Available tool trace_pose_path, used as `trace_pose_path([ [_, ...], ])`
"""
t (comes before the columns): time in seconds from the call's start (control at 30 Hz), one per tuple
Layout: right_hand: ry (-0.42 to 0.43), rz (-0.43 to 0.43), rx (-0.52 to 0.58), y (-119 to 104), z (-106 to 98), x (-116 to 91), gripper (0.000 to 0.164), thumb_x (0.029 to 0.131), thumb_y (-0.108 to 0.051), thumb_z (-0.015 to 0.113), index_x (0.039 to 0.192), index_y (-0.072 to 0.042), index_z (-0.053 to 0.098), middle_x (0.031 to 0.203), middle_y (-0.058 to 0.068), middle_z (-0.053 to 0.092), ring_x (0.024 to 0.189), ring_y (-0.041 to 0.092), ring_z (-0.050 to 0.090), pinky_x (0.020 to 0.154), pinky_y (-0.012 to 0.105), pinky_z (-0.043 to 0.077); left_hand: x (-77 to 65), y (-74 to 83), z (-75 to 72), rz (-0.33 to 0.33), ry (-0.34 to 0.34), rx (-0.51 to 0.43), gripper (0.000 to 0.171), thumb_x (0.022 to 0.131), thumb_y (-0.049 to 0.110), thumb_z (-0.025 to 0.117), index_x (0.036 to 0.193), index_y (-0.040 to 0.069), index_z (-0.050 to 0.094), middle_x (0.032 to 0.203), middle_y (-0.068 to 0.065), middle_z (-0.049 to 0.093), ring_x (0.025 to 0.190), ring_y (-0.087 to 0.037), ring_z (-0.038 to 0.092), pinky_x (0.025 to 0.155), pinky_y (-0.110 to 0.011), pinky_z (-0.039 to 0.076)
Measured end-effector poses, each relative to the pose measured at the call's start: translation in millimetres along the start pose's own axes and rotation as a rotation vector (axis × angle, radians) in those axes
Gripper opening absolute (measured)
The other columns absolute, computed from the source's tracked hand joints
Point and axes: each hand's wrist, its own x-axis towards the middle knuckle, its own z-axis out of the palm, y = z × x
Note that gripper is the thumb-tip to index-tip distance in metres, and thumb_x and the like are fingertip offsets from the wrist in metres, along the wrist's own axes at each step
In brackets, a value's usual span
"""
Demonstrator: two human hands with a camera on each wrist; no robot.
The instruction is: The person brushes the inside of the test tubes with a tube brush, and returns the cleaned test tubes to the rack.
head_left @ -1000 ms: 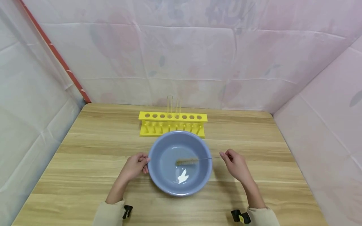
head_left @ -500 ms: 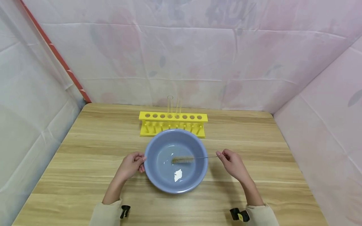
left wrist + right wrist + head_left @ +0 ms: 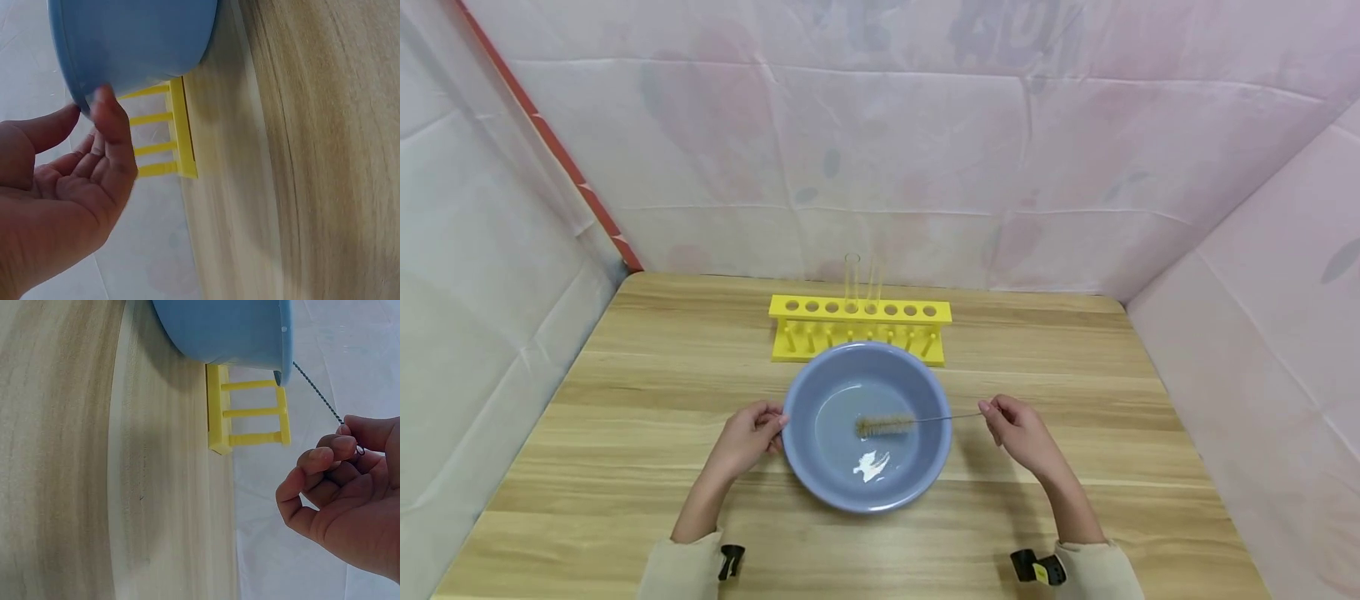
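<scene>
A round blue basin with water in it stands in the middle of the wooden table. My left hand pinches the basin's left rim between thumb and fingers, as the left wrist view shows close up. On the other side my right hand pinches the looped end of a twisted wire handle. This handle belongs to a test tube brush, whose tan bristles lie within the basin at the water. The wire crosses over the basin's right rim.
Right behind the basin stands a yellow test tube rack, its front partly hidden by the basin. Two clear glass test tubes stand upright in its middle holes. Pale printed cloth hangs behind the table and along both sides.
The basin has shifted slightly left and back, and my left hand moved with it. My right hand and the brush also went a little left, then stayed nearly in place.
</scene>
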Motion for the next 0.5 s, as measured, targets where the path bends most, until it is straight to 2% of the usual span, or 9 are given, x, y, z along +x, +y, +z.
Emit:
trace_pose_path([
  [0.2,0.015,-0.009,-0.009,-5,-4,4,0.032,0.096,-0.019,0.049,0.072,0.003,0.048,0.056,0.005,0.043,0.049,0.011,0.037,0.047,0.026,0.033,1.8,7.2,-4.6,0.033,0.061,0.121,0.022,0.09,0.014,0.058,0.104,-0.003,0.06,0.088,-0.009,0.062,0.079,-0.022,0.059,0.064,-0.03,0.049],
  [0.37,0.014,-0.015,-0.018,-6,-5,7,0.03,0.095,-0.017,0.05,0.07,-0.001,0.049,0.056,0.005,0.044,0.048,0.011,0.037,0.046,0.026,0.033,5.1,17.2,-10.3,0.083,0.088,0.175,0.025,0.091,0.015,0.056,0.106,-0.005,0.059,0.098,-0.015,0.062,0.092,-0.027,0.058,0.078,-0.038,0.048],
  [0.5,0.013,-0.019,-0.024,-6,-6,7,0.03,0.095,-0.018,0.05,0.07,-0.003,0.049,0.056,0.006,0.045,0.048,0.011,0.038,0.046,0.026,0.033,8.5,24.1,-13.4,0.109,0.092,0.179,0.025,0.091,0.014,0.055,0.108,-0.005,0.058,0.1,-0.016,0.061,0.095,-0.029,0.057,0.082,-0.041,0.047],
])
